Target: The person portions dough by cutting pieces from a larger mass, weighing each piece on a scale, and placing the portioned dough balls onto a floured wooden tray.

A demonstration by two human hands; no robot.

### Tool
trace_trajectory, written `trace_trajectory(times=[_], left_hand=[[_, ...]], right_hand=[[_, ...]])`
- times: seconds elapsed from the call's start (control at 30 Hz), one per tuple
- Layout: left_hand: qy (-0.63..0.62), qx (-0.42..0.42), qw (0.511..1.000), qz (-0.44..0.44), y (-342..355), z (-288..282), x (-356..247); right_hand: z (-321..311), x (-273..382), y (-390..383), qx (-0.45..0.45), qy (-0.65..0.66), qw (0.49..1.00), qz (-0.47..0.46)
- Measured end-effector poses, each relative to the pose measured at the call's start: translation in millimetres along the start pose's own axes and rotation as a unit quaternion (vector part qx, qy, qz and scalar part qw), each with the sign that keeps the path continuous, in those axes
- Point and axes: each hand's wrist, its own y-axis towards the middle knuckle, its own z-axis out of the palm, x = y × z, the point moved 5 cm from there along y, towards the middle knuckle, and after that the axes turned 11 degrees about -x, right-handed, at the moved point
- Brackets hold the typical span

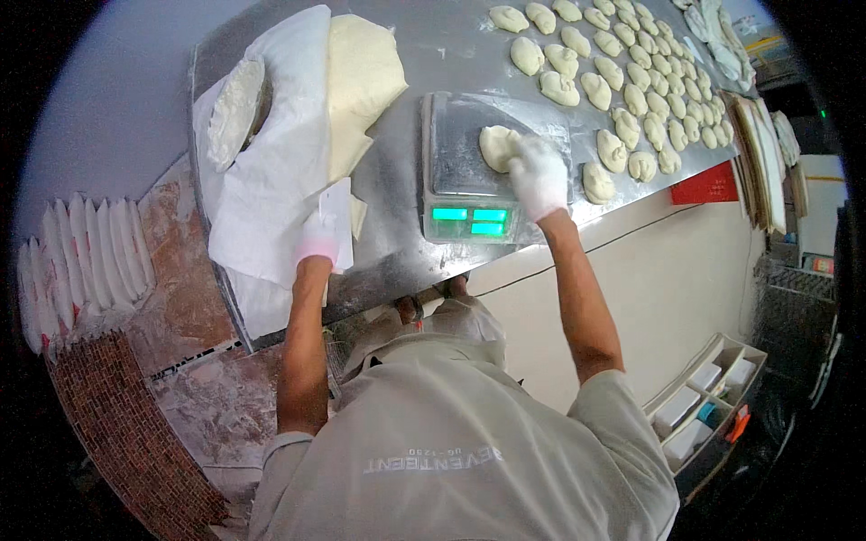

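My left hand (317, 236), in a white and pink glove, grips a flat white scraper (336, 203) beside a slab of pale dough (356, 81) partly covered by white cloth (262, 203). My white-gloved right hand (539, 178) has its fingers closed at the right side of a dough lump (496, 147) on the digital scale (458, 176), whose display glows green. A flour-coated oval object (234, 117) lies on the cloth at the left. Many shaped dough pieces (597, 90) are spread over the steel table (397, 225) to the right.
White sacks (86, 257) are piled on the floor at the left. A red crate (702, 183) and stacked boards (756, 162) stand at the table's right end. A divided bin (702, 406) sits lower right. Bundled cloth (722, 45) lies on the far right of the table.
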Motion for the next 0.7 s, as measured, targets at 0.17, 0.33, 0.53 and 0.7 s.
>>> trace_trajectory(times=[0.17, 0.33, 0.53, 0.7], left_hand=[[0.113, 0.104, 0.982, -0.11, 13.3, 9.5, -24.4], [0.103, 0.102, 0.987, -0.073, 29.0, 27.4, -14.3], [-0.066, 0.169, 0.978, -0.101, -34.6, 66.8, 34.7], [-0.236, 0.214, 0.934, -0.161, -91.4, 57.0, 23.8]], right_hand=[[5.3, 7.7, -21.2, 0.012, -0.095, 0.993, -0.063], [56.0, 47.8, -96.3, 0.032, 0.131, 0.988, 0.074], [97.0, 113.9, -155.9, 0.244, 0.146, 0.94, 0.186], [129.8, 95.0, -190.6, 0.255, 0.119, 0.925, 0.255]])
